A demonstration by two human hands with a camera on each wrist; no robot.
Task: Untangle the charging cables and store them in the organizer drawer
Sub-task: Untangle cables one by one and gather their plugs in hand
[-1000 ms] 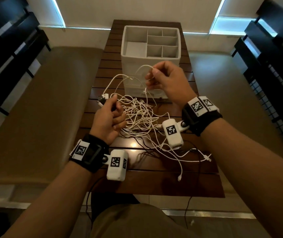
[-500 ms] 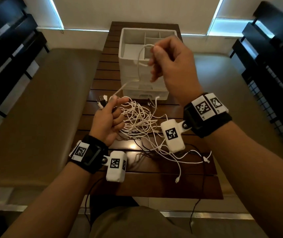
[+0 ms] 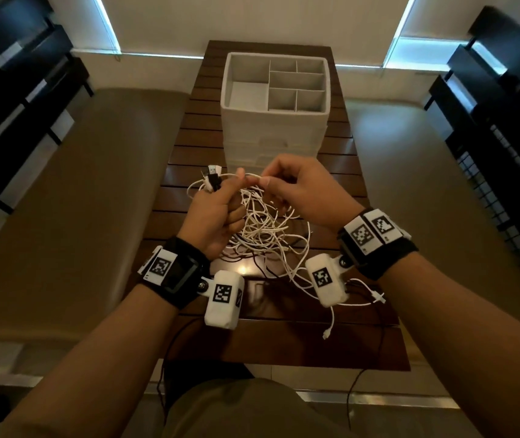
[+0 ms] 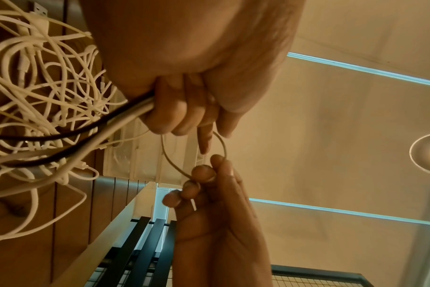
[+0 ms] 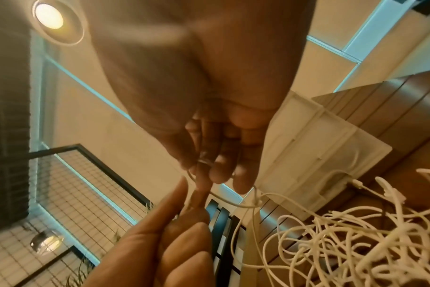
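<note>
A tangle of white charging cables (image 3: 261, 229) with a black one among them lies on the slatted wooden table (image 3: 340, 343), just in front of the white organizer (image 3: 274, 128) with its open top compartments. My left hand (image 3: 220, 203) grips a bundle of cable ends, with USB plugs (image 3: 212, 175) sticking out above the fist, and pinches a thin white strand. My right hand (image 3: 287, 184) pinches the same strand (image 3: 252, 177) close beside it. In the left wrist view the strand forms a small loop (image 4: 221, 143) between both hands. The right wrist view shows the pinch (image 5: 204, 174) and the tangle (image 5: 344, 233).
Loose cable ends (image 3: 378, 300) trail toward the table's near right edge. Cushioned benches (image 3: 78, 200) flank the table on both sides, with dark slatted backs (image 3: 489, 99) behind them. Thin black wires (image 3: 170, 368) hang from the wrist cameras.
My right hand came down from in front of the organizer to just beside my left hand. My left hand rose slightly and now pinches the strand too.
</note>
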